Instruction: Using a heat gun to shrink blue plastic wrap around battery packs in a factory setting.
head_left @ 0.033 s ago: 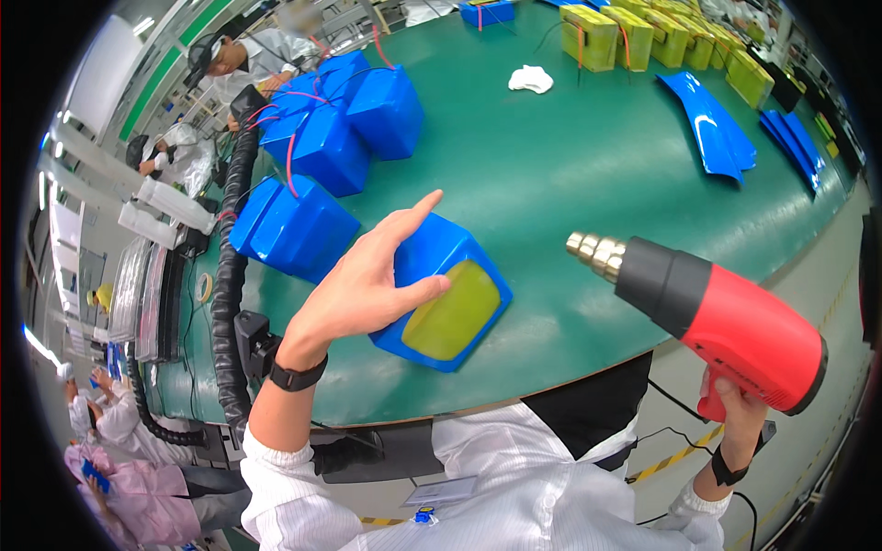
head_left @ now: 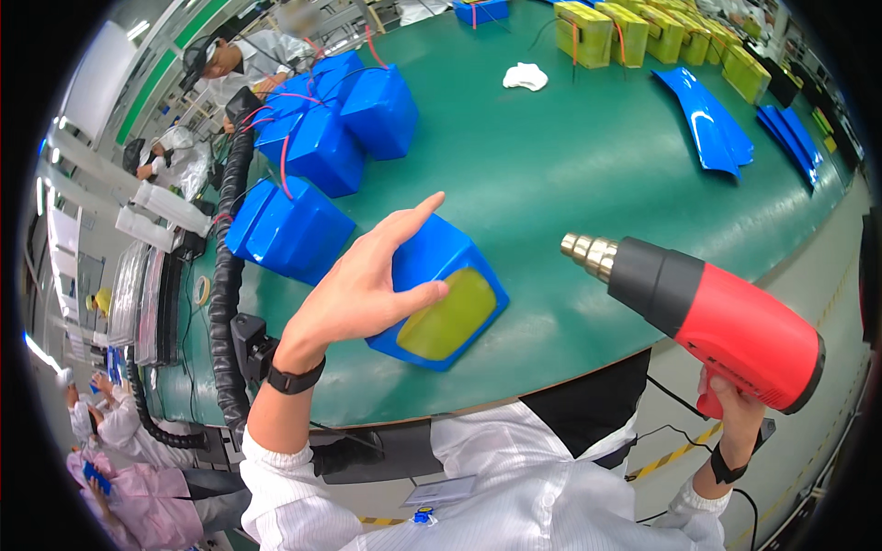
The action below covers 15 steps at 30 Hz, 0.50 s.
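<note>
My left hand spans a battery pack in blue shrink film near the table's front edge. Its thumb lies by the bare yellow-green end face, and the index finger stretches along the far side; the other fingers are hidden. A red and black heat gun is in my right hand, which wraps round its handle. The gun's metal nozzle points left toward the pack, apart from it by a gap. Left of the pack stands another blue-wrapped pack.
Several blue packs with red leads stand at the back left, beside a black corrugated hose. Yellow-green packs line the far right, near loose blue film sleeves. A white crumpled piece lies mid-table. Co-workers sit beyond the left side.
</note>
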Each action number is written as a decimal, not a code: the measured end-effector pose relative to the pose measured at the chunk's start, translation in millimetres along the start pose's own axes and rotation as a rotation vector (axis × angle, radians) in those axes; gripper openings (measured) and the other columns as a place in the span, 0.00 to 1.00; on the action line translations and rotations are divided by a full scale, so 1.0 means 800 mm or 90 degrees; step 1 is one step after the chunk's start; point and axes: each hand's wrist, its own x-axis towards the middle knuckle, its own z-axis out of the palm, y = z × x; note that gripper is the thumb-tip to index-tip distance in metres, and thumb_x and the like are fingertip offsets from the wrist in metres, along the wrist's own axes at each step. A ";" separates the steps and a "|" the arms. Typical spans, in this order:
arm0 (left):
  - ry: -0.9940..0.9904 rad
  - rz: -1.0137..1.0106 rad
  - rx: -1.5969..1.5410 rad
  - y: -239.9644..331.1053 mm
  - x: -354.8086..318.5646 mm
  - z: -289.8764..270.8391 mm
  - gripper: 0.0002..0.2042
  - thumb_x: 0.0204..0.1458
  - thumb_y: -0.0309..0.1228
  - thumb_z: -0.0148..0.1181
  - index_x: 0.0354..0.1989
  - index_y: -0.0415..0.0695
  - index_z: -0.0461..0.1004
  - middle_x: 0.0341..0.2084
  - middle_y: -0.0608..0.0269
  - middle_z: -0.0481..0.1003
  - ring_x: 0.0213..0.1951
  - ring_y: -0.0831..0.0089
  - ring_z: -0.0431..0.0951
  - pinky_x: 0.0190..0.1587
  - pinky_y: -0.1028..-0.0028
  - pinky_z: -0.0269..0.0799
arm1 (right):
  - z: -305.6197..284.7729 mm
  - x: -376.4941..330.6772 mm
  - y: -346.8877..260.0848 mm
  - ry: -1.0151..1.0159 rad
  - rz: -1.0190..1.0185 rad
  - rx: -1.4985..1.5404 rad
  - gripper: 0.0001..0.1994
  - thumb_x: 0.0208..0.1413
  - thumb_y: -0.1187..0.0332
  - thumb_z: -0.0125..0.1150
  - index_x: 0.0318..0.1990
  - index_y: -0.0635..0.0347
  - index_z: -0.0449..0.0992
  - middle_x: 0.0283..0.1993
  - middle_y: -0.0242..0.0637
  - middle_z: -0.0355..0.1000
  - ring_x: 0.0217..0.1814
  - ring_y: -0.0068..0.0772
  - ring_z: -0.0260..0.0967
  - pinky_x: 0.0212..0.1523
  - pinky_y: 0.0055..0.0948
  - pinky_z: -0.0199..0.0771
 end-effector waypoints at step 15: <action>-0.173 0.172 0.273 0.030 0.005 -0.013 0.45 0.38 0.26 0.71 0.71 0.40 0.59 0.66 0.51 0.64 0.67 0.49 0.63 0.71 0.55 0.55 | 0.004 0.004 0.013 0.047 0.016 0.015 0.13 0.60 0.66 0.67 0.45 0.68 0.76 0.31 0.37 0.74 0.27 0.28 0.71 0.31 0.27 0.71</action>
